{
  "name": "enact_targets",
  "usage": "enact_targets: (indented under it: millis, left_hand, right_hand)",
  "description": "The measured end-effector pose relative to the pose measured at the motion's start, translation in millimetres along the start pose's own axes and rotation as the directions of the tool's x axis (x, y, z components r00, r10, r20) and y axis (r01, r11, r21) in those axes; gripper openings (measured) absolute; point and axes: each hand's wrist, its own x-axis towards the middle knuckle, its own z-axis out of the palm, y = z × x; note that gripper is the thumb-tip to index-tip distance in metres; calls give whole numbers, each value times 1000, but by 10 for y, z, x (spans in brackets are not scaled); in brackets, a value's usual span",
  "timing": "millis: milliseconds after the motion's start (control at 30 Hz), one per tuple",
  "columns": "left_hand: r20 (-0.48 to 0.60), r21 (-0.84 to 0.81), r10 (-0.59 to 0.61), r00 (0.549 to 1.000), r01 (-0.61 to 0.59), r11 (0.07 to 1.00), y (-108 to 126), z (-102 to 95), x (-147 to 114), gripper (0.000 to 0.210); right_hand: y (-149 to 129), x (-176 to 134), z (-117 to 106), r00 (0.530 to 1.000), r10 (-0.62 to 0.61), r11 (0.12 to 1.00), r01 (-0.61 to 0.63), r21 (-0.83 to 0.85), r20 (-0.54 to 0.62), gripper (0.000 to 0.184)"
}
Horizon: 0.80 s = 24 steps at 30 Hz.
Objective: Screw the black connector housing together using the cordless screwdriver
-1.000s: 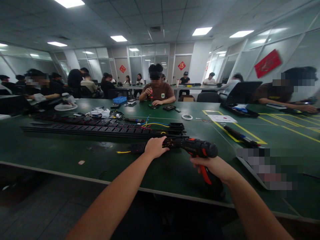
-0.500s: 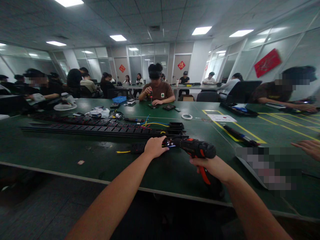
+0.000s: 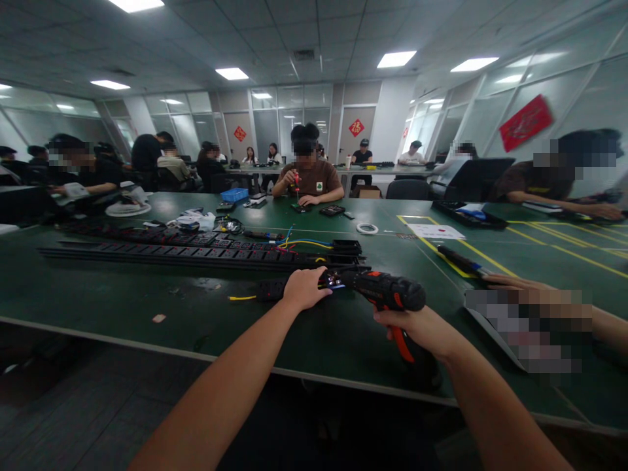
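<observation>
Bare forearms [image 3: 233, 373] slant inward, the left hand [image 3: 305, 289] palm-down, the right hand [image 3: 426, 328] curled.

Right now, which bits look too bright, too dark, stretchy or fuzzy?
Head view, top: the ceiling lights glare white; head view, bottom: the space under the green table looks nearly black; head view, right: the red sign seems stretched; head view, middle: lettering on the orange-and-black drill is too fuzzy to read.
</observation>
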Motion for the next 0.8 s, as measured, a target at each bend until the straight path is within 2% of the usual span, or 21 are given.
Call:
enact_targets:
  millis: [167,400,567,800]
  left_hand:
    - [-13,6,8,1000,-8,1000,-8,20,-1,67]
    - [-4,14,-1,1000,1,1000,-11,21,-4,67]
    - [-1,10,-6,1000,6,1000,5,-1,-10,67]
    - [-12,4,3,1000,-3,1000,-3,12,-4,68]
  right_hand:
    - [-17,-15,-5,1000,10,1000,-10,24,2,27]
    - [6,-1,-17,999,51,998,-51,25,-2,39]
    - [0,2,0,1000,-3,1000,3,12,18,26]
    - [-48,-24,4,999,-12,1000,12,-10,30,21]
